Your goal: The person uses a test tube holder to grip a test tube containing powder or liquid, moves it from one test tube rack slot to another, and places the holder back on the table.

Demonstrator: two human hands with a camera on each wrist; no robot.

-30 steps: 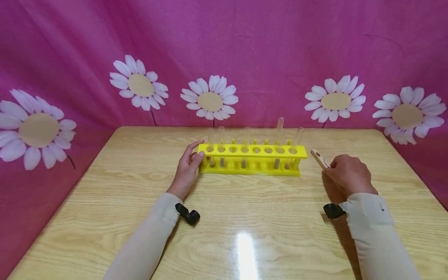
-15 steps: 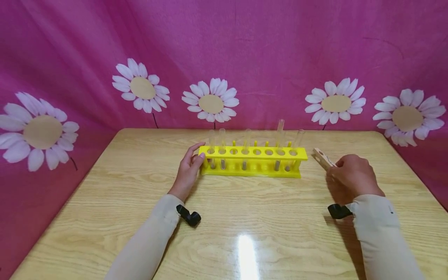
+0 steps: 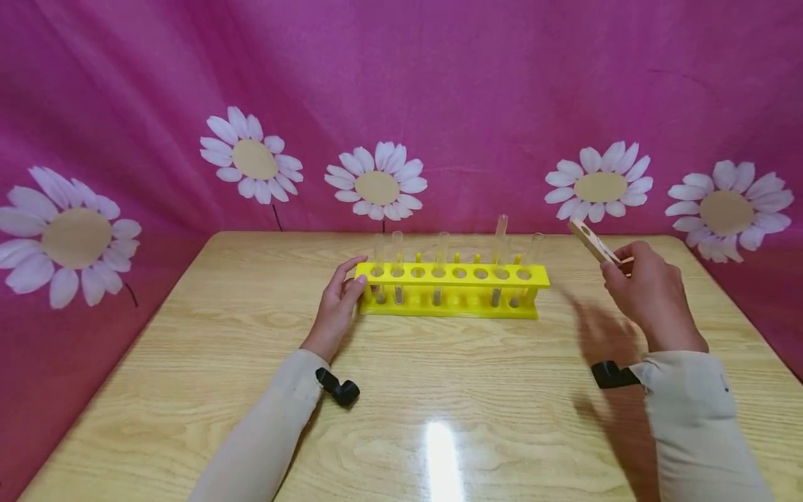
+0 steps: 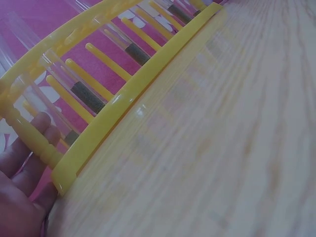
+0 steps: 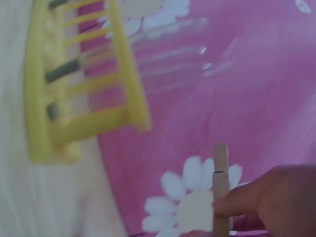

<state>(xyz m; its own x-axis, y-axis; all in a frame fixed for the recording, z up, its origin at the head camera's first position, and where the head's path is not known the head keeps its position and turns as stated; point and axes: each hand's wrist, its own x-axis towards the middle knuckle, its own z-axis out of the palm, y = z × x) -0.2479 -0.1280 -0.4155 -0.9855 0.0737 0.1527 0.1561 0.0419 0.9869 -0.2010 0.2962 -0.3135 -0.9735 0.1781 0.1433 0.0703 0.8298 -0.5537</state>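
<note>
A yellow test tube rack (image 3: pixel 464 282) stands on the table with several clear test tubes (image 3: pixel 442 249) upright in its holes. Dark material lies in the tube bottoms, as the left wrist view shows at one tube (image 4: pixel 88 97). My left hand (image 3: pixel 334 310) holds the rack's left end, thumb in front and fingers behind the end post (image 4: pixel 32 136). Raised above the table to the right of the rack, my right hand (image 3: pixel 655 296) pinches a wooden test tube holder (image 3: pixel 592 240). The holder's free end points up and left, apart from the tubes.
The pale wood-grain table (image 3: pixel 389 418) carries the rack in its far half. Behind it hangs a magenta cloth (image 3: pixel 477 104) printed with white daisies. A black wrist camera (image 3: pixel 339 388) sits on the left sleeve and another camera (image 3: pixel 613 375) on the right.
My right hand has lifted the wooden test tube holder from near the tabletop, moving up and slightly right. The left hand and the rack stay in place.
</note>
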